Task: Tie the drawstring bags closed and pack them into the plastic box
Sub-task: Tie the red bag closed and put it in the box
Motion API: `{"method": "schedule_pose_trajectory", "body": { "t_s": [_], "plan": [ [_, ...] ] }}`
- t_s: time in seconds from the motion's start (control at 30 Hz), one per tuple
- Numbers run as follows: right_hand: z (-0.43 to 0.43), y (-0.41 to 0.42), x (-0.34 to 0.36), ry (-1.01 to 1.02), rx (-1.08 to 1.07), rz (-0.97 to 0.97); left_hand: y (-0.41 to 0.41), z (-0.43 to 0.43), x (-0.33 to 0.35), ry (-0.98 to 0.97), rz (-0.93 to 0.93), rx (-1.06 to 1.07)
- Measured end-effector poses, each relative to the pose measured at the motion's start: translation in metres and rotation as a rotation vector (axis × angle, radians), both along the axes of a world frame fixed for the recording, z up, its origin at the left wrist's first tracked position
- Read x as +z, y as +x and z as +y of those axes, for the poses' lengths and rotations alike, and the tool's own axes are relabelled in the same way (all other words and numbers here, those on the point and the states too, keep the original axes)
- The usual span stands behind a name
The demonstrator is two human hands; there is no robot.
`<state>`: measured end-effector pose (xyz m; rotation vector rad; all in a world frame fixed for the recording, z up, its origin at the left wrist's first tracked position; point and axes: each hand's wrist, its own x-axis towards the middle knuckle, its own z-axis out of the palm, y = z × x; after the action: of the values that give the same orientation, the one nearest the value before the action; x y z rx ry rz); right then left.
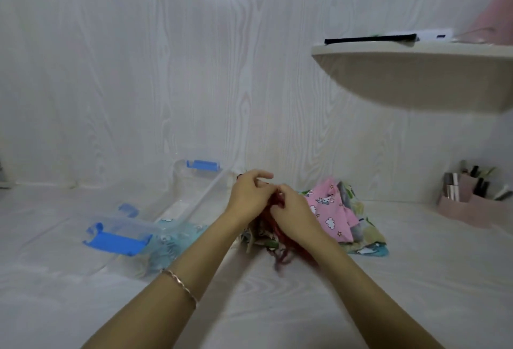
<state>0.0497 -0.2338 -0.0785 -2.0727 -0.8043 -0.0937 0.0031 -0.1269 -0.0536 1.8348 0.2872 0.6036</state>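
The person's left hand (248,195) and right hand (291,216) met at the middle of the white table (277,307), the curled fingers of both pinching the red drawstring (279,201) of a patterned bag (259,237) that lay under them. Just to the right sat a pile of bags (358,223) topped by a pink one. To the left stood the clear plastic box (194,198) with blue clips, a teal bag (173,240) already at its near end.

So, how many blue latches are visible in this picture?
3. The far latch is at the plastic box's back end; the large latch is near left; the small latch just behind it. Others may be hidden.
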Motion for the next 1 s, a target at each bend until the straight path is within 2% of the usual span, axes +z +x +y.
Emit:
{"method": "schedule_pose_trajectory", "body": {
  "t_s": [0.07, 0.1, 0.2, 0.27, 0.3, 0.5, 0.73, 0.87, 1.0],
  "plan": [
    [-0.013, -0.002, 0.017, 0.057, 0.027, 0.105, -0.01, 0.006, 0.006, 0.166, -0.066, 0.019],
    [-0.019, -0.004, 0.026, 0.11, 0.074, 0.193, -0.017, 0.01, 0.009, 0.229, -0.053, -0.047],
    [-0.039, -0.006, 0.043, 0.246, 0.182, 0.404, -0.035, 0.017, 0.011, 0.399, 0.087, -0.252],
    [-0.048, -0.002, 0.045, 0.246, 0.207, 0.459, -0.041, 0.018, 0.009, 0.6, 0.056, -0.187],
    [-0.052, 0.003, 0.043, 0.237, 0.223, 0.468, -0.045, 0.019, 0.009, 0.639, 0.038, -0.151],
    [-0.07, 0.015, 0.022, 0.194, 0.266, 0.473, -0.067, 0.027, 0.007, 0.492, 0.108, -0.264],
    [-0.077, 0.006, 0.008, 0.044, 0.246, 0.263, -0.071, 0.028, -0.007, 0.502, -0.012, -0.07],
    [-0.086, 0.01, -0.002, 0.005, 0.384, 0.43, -0.069, 0.031, -0.01, 0.443, -0.068, -0.029],
    [-0.088, 0.019, -0.016, -0.007, 0.316, 0.358, -0.071, 0.033, -0.01, 0.466, -0.061, -0.023]
  ]
}}
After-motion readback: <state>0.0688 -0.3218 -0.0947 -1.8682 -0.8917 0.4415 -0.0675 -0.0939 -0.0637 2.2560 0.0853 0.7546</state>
